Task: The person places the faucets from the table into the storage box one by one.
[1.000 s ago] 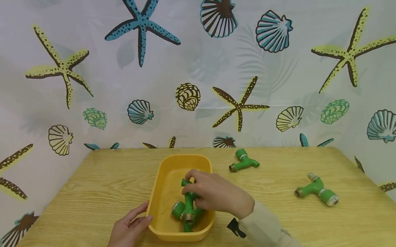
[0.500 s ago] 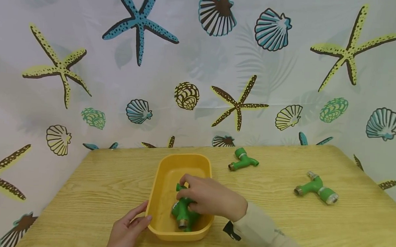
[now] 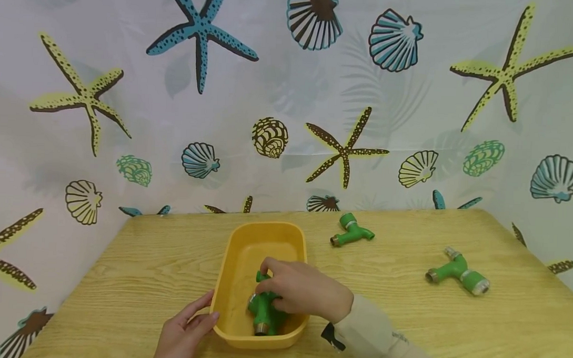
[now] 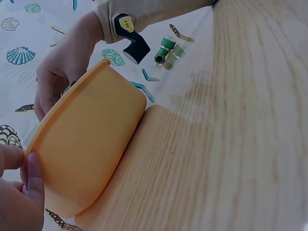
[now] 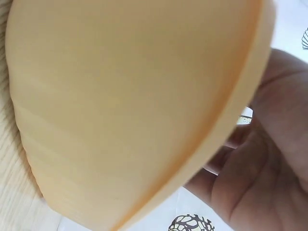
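A yellow plastic tub (image 3: 257, 343) stands on the table in the head view. Inside its near half, my right hand (image 3: 306, 290) grips a green tap (image 3: 262, 312) from above, its brass threaded end toward me. More green tap body (image 3: 277, 320) lies beneath and beside it, partly hidden by the held one and the hand. My left hand (image 3: 184, 331) holds the tub's left rim between thumb and fingers. The right wrist view is mostly tub wall (image 5: 120, 106), which hides the held tap there.
Two more green taps lie on the wooden table (image 3: 160, 269): one tap (image 3: 353, 233) behind the tub to the right, another tap (image 3: 457, 270) farther right. A white cloth (image 3: 237, 103) printed with starfish and shells hangs behind and at the sides.
My right hand has lowered the gripped tap deeper into the tub and slightly left, over the other green tap. My left hand keeps its hold on the rim.
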`<state>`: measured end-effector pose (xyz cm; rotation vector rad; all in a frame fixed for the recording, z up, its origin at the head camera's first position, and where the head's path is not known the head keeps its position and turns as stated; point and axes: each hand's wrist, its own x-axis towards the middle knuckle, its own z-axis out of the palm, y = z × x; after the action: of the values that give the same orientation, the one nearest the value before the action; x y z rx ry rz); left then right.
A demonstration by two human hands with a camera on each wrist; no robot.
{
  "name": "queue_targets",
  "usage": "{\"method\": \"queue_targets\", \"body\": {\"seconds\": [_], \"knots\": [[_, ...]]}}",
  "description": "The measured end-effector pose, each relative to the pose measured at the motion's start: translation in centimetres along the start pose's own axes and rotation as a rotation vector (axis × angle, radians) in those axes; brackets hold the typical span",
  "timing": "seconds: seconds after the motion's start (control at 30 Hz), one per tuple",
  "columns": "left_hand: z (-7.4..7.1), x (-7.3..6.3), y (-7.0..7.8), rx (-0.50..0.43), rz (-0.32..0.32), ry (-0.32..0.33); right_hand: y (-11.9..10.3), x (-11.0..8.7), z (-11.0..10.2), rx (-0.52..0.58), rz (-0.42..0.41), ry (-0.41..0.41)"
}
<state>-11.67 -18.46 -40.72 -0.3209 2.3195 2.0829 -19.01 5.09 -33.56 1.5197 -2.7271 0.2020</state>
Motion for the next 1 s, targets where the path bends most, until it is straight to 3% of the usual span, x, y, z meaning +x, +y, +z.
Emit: {"method": "queue_targets", "body": {"seconds": [0.47,1.0], "knots": [[0.12,0.00,0.20,0.027,0.001,0.011,-0.21,0.12,0.36,0.026,0.001,-0.018],[0.36,-0.05,0.38,0.020,-0.039,0.022,-0.18,0.15,0.47,-0.004,-0.049,0.051]]}}
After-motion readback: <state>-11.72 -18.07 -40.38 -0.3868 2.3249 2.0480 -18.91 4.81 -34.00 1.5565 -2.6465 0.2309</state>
